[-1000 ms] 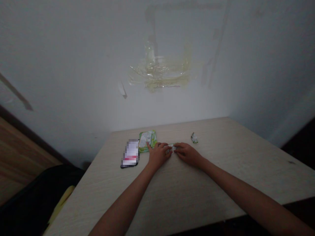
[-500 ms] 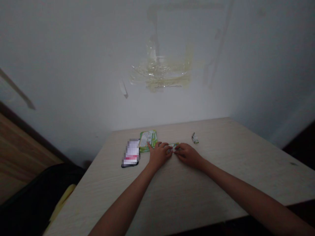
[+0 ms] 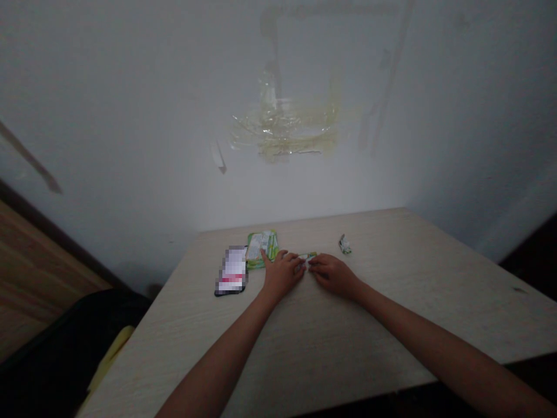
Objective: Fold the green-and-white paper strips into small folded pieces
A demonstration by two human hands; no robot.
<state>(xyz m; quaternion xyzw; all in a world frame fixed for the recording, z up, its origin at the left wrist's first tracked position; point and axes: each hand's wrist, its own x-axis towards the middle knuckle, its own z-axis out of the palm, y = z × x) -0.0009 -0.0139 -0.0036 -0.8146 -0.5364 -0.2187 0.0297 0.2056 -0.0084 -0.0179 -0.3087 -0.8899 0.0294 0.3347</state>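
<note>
A small, flat green-and-white wrapper point(image 3: 307, 256) lies on the table, mostly covered by my two hands. My left hand point(image 3: 282, 274) has its fingertips bent down on the wrapper's left part, thumb side low. From the other side, my right hand point(image 3: 333, 274) pinches the wrapper's right end with curled fingers. A narrow gap separates the fingertips. Just behind my left hand is a larger green packet point(image 3: 262, 248) with a pale printed panel. What exactly the fingertips grip is partly hidden.
A phone point(image 3: 232, 271) with a blurred screen lies left of the packet. A crumpled bit of wrapper point(image 3: 345, 244) sits farther right. The pale wooden table point(image 3: 409, 267) meets a white wall point(image 3: 174, 145) with old tape. Dark and yellow cloth point(image 3: 108, 354) shows at lower left.
Almost nothing differs. The fingertips of both hands have shifted very slightly at the wrapper; the phone, packet and crumpled piece stay in place.
</note>
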